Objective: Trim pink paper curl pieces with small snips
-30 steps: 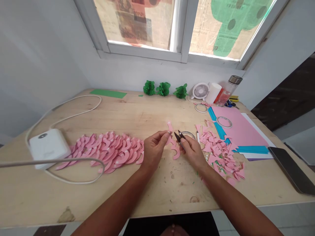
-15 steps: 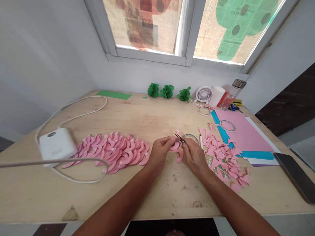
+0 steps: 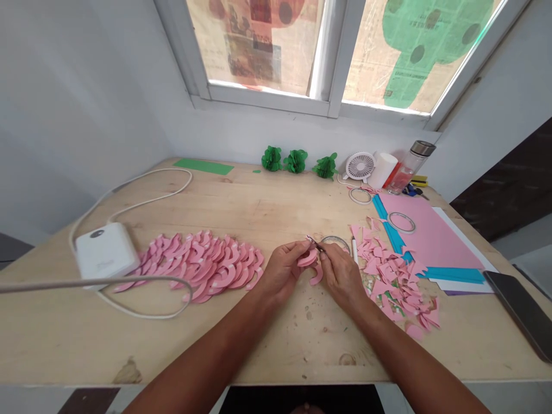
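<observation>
My left hand [image 3: 282, 269] pinches a curved pink paper piece [image 3: 307, 259] low over the wooden table [image 3: 276, 333]. My right hand [image 3: 342, 275] grips small black snips [image 3: 314, 242], their blades closed against the top of that piece. A second pink curved piece [image 3: 317, 275] lies on the table between my hands. Left of my hands lies a row of several finished pink curved pieces [image 3: 202, 265]. To the right is a heap of pink offcuts [image 3: 392, 276].
A white box [image 3: 106, 250] with a looping cable sits at the left. Tape rings [image 3: 401, 221], a pink sheet [image 3: 425, 233] over blue and white sheets, a phone [image 3: 524, 313], a small fan [image 3: 361, 165], a bottle [image 3: 411, 164] and green paper balls [image 3: 295, 161] surround the work.
My hands have come together and lowered toward the table. The snips, open a second ago, are now closed on the pink piece. The camera has shifted slightly.
</observation>
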Tool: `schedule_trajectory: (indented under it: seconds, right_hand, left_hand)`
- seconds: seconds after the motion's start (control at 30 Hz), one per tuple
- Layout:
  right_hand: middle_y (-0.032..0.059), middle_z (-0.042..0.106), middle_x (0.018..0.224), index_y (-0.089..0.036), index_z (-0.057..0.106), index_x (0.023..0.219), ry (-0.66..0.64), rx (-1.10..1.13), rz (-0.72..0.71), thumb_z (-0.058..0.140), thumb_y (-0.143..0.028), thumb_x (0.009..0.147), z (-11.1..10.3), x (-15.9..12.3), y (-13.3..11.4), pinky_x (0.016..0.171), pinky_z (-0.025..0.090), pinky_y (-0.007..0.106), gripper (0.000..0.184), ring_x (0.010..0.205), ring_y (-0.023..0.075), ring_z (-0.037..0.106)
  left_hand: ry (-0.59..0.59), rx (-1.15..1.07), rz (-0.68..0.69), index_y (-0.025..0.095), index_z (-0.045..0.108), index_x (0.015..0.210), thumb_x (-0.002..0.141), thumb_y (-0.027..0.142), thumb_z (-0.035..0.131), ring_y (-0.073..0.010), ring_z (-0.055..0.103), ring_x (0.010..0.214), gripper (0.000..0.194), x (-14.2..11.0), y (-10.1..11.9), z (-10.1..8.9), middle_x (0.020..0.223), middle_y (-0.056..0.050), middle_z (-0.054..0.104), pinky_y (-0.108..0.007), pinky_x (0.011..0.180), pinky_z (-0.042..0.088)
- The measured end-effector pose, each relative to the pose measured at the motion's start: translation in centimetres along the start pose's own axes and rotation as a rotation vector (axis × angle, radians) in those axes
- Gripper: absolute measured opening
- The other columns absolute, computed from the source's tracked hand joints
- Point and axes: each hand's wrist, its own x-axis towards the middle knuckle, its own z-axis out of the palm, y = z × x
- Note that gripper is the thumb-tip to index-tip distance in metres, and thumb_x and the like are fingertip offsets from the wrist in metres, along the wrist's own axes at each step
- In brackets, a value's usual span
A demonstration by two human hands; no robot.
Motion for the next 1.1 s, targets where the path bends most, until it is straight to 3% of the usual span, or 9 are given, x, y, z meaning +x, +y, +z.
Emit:
schedule_trajectory:
  seconds: [0.73, 1.1]
  right_hand:
    - [0.0075, 0.062, 0.090, -0.019, 0.056, 0.105, -0.028, 0.056, 0.006, 0.032, -0.024, 0.091, 0.1, -0.1, -0.2, 0.076, 0.043, 0.032, 0.027, 0.083, 0.0198, 0.057]
    - [0.0069, 0.061, 0.087, -0.019, 0.056, 0.102, -0.023, 0.170, 0.065, 0.033, -0.023, 0.091, 0.3, -0.1, -0.2, 0.074, 0.044, 0.031, 0.026, 0.082, 0.0192, 0.056]
  left_hand:
    - [0.059, -0.077, 0.021, 0.011, 0.064, 0.068, 0.069, 0.030, 0.068, -0.0100, 0.052, 0.057, 0.020, 0.2, -0.9, 0.2, 0.066, -0.003, 0.060, -0.023, 0.055, 0.042]
    - [0.112, -0.078, 0.061, 0.011, 0.061, 0.065, 0.070, 0.029, 0.067, -0.0102, 0.053, 0.059, 0.020, 0.3, -1.1, 0.3, 0.063, -0.002, 0.059, -0.024, 0.061, 0.043]
